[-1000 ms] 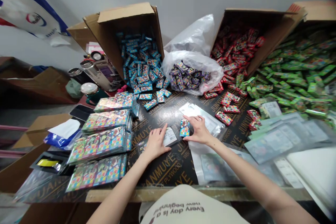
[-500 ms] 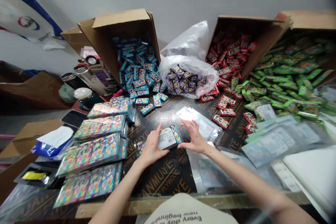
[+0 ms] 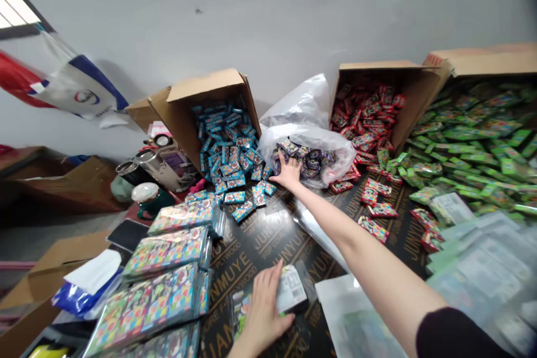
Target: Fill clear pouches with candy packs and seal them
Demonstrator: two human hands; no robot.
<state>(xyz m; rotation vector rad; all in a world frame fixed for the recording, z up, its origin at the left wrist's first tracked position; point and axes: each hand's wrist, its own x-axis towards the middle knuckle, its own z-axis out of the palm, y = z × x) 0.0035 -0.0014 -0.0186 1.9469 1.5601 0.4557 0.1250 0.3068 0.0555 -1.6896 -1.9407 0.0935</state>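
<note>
My right hand (image 3: 288,172) is stretched far out to the mouth of a clear plastic bag (image 3: 308,123) full of purple packets (image 3: 312,158). Its fingers are spread over the packets at the bag's left edge and hold nothing that I can see. My left hand (image 3: 263,309) lies flat near the table's front. It presses on a clear pouch (image 3: 291,290) with a white barcode label and small packets inside. The dark plywood table (image 3: 268,240) carries all of it.
Tipped cardboard boxes spill blue packets (image 3: 224,145), red packets (image 3: 364,120) and green packets (image 3: 474,134) along the back. Stacks of filled pouches (image 3: 168,251) lie at the left, with metal flasks (image 3: 146,165) behind. Empty clear pouches (image 3: 482,257) pile up at the right.
My right hand has left the pouch and reached forward to the bag of purple packets. My left hand now holds the pouch down alone. The camera has tilted up.
</note>
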